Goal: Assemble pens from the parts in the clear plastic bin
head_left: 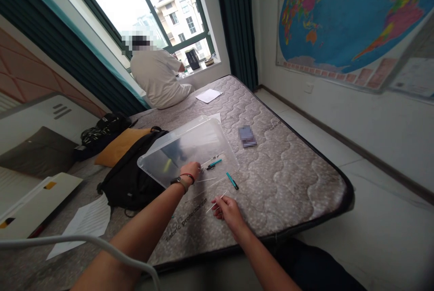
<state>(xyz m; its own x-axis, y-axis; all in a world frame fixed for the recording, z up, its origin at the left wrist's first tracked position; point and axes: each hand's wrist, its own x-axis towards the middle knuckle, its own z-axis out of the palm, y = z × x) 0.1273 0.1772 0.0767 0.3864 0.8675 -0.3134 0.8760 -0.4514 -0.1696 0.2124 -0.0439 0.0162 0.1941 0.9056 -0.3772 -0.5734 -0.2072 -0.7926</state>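
Observation:
My right hand (pixel 228 209) pinches a thin white stick (pixel 221 197), which slants up and away from the fingers above the mattress. My left hand (pixel 191 171), with a watch and bands on the wrist, reaches to the near edge of a clear plastic bin (pixel 176 139). Its fingers are drawn together and pointing down; what they hold, if anything, is hidden. Just right of them lie a teal pen part (pixel 214 163) and a short black piece (pixel 210 167). A teal pen with a black end (pixel 232 181) rests farther right. Thin pale sticks (pixel 206 180) lie between my hands.
A patterned mattress (pixel 285 169) bears everything. At left are a black backpack (pixel 132 178), an orange cushion (pixel 118 146) and printed paper (pixel 84 221). A grey cable (pixel 95 240) crosses my left forearm. A person (pixel 158 74) sits at the window; a blurred bluish object (pixel 247 136) lies right.

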